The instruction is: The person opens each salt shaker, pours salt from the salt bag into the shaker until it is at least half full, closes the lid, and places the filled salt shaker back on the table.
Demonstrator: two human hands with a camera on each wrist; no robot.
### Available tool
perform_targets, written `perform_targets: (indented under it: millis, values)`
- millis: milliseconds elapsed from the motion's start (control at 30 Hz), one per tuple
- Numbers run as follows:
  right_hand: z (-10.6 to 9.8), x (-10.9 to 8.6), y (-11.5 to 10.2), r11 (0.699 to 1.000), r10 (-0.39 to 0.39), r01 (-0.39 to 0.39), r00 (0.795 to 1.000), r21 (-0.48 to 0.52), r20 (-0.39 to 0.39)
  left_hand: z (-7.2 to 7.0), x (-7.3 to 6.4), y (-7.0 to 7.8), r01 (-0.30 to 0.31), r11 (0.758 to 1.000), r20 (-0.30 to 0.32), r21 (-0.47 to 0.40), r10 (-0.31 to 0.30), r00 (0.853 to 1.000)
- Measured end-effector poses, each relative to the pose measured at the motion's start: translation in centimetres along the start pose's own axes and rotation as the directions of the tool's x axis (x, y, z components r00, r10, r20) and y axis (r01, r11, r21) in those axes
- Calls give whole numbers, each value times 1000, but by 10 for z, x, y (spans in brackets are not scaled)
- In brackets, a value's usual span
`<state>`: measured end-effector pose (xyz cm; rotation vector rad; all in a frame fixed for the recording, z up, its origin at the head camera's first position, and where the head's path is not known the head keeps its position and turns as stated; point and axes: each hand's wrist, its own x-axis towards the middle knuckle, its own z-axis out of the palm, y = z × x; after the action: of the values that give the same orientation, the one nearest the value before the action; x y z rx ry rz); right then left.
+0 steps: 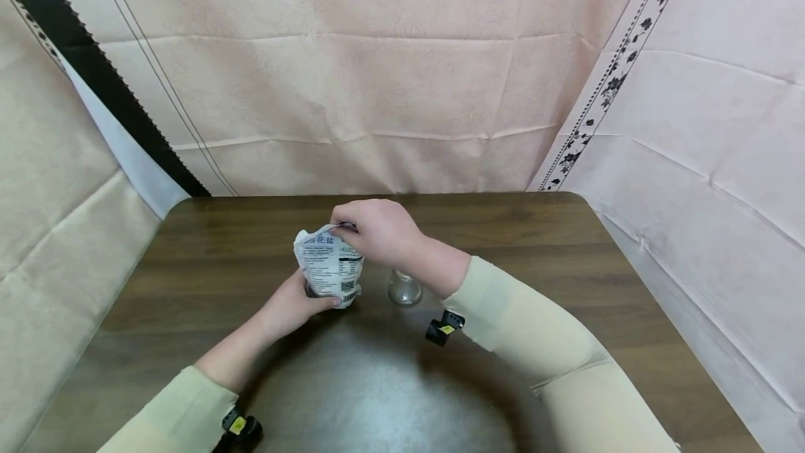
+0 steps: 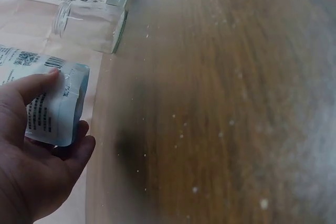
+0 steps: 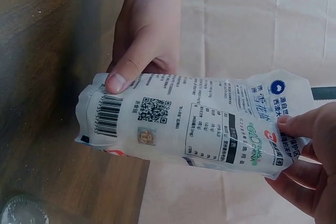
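On the left, the left hand (image 1: 294,305) clasps the lower end of the salt bag (image 1: 330,264), thumb across the front, fingers behind: solid support, best kept firm without squeezing. And the bag itself, nearly upright between both hands, above the tabletop (image 1: 522,250)! Across to the right hand (image 1: 379,231), pinching its top edge; a light, even grip there should spare the film. Right again, the glass jar (image 1: 404,291), best left unbumped by the forearm.
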<state>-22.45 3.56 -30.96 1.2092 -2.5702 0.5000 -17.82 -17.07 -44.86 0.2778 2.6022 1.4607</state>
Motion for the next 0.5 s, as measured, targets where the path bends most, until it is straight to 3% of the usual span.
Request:
perform_targets:
  millis: [233, 500]
  values:
    - [-4, -8, 8, 998, 47, -47, 999, 40, -7, 5, 2, 4, -4, 999, 24, -47, 5, 1000]
    - [-7, -19, 19, 991, 89, -81, 994, 110, -68, 11, 2, 6, 17, 997, -16, -70, -18, 1000]
